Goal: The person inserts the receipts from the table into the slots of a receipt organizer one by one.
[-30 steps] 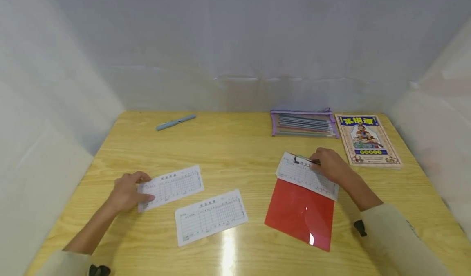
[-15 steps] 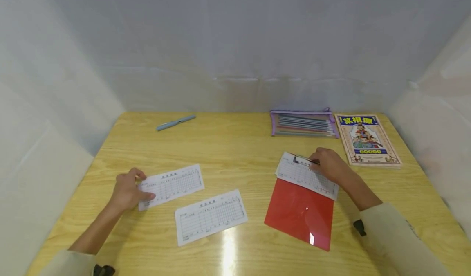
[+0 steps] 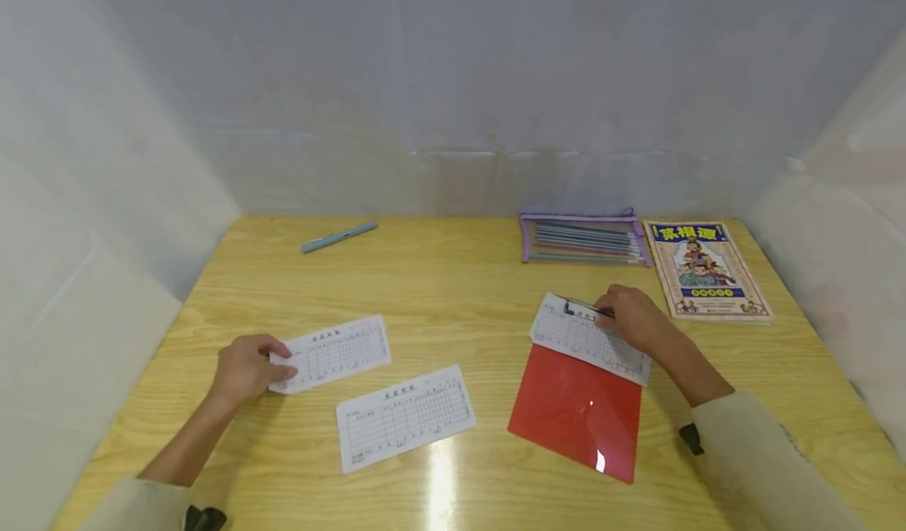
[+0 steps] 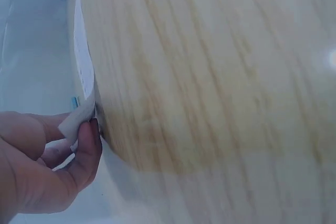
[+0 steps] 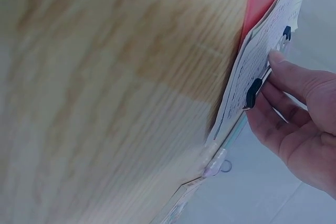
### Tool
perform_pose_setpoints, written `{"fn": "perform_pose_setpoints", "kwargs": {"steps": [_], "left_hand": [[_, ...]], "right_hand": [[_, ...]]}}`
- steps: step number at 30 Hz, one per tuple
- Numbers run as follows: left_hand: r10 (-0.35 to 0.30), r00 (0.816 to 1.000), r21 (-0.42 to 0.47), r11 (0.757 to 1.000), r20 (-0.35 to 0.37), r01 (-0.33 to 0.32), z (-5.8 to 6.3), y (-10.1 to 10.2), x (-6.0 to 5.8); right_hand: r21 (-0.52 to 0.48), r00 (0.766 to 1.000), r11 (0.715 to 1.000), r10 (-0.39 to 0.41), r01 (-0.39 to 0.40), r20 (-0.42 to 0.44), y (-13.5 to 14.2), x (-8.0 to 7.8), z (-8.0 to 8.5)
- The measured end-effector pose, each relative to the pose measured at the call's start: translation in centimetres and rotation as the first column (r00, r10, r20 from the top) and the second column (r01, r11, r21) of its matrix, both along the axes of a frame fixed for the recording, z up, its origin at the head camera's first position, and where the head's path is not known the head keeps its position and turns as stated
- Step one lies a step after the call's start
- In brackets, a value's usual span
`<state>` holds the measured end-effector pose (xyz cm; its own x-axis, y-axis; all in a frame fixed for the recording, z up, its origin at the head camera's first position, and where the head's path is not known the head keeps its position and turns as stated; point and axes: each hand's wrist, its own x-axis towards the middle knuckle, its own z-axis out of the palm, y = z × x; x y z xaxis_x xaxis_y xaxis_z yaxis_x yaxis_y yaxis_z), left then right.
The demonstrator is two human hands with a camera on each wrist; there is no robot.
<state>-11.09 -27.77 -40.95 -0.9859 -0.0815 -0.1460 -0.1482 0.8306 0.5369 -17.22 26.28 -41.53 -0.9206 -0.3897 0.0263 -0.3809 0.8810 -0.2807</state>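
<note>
Apparently partway: your right hand [image 3: 633, 320] pinches the clip [image 5: 254, 94] over stacked slips [image 3: 583, 344], four o'clock; your left hand [image 3: 244, 370] pinches another slip [image 3: 340, 352], eight; a loose slip [image 3: 406, 418] remains, seven.

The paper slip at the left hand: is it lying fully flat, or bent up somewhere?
Bent up at one end: in the left wrist view, the paper slip curls up where the left hand pinches it.

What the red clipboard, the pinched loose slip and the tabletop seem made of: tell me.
Red clipboard: probably plastic, smooth and glossy, from its bright highlights.
Pinched loose slip: seemingly paper, thin and matte; its held end bends.
Tabletop: wood or wood-look laminate, glossy, from its grain and glare.
</note>
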Motion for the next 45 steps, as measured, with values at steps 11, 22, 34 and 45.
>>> {"fn": "perform_pose_setpoints", "kwargs": {"steps": [11, 22, 34, 45], "left_hand": [[0.005, 1.0, 0.123, 0.992, -0.027, -0.001, 1.9, 0.3, -1.7], [0.002, 0.998, 0.318, 0.948, -0.065, 0.019, 3.9, 2.7, -4.0], [-0.057, 0.997, 0.491, 0.868, -0.055, 0.076, 3.6, 9.5, -7.5], [-0.178, 0.984, 0.562, 0.816, 0.02, 0.136, 2.2, 18.9, -8.6]], "right_hand": [[0.005, 1.0, 1.0, 0.01, -0.01, -0.014, 0.0, 0.0, 0.0], [0.008, 1.0, 1.0, -0.023, 0.023, 0.009, -0.2, 0.0, 0.0], [0.0, 1.0, 1.0, -0.027, 0.027, 0.014, -0.1, -0.2, -0.2], [0.008, 0.999, 0.999, -0.035, 0.034, 0.01, -0.2, -0.2, -0.3]]}}
